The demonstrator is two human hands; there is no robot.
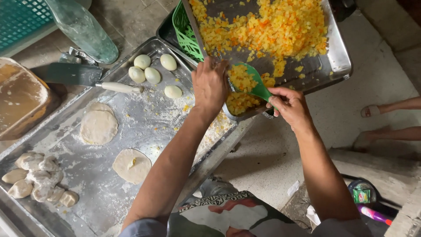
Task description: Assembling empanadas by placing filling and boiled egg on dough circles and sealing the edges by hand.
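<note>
A bare concrete floor (280,149) lies under 2 metal trays: a long floured tray (144,118) on the left and a smaller tilted tray (337,52) holding diced yellow and orange filling (272,26).

The person's left hand (210,83) is closed over the near edge of the tilted tray, steadying it. The right hand (291,107) grips the handle of a green spoon (256,83), whose bowl sits in the filling at the tray's lower corner. The step in hand looks like scooping filling; the next move probably calls for lifting a level spoonful and carrying it left, without spilling, to a rolled dough round.

Counted on the floured tray:
- 5 peeled eggs (152,74), 4 clustered and 1 apart
- 2 flat dough rounds alone, 1 of them (131,166) already bearing a speck of filling, plus what looks like 2 more overlapping (98,125)
- a pile of dough lumps (37,177), roughly 8, too heaped to count surely
- 1 knife (87,79) with a white handle, lying across the rim

A glass bottle (83,28), a green basket (186,33) and a wooden board (19,98) stand about. 2 sandalled feet (372,125) of another person show at right.
</note>
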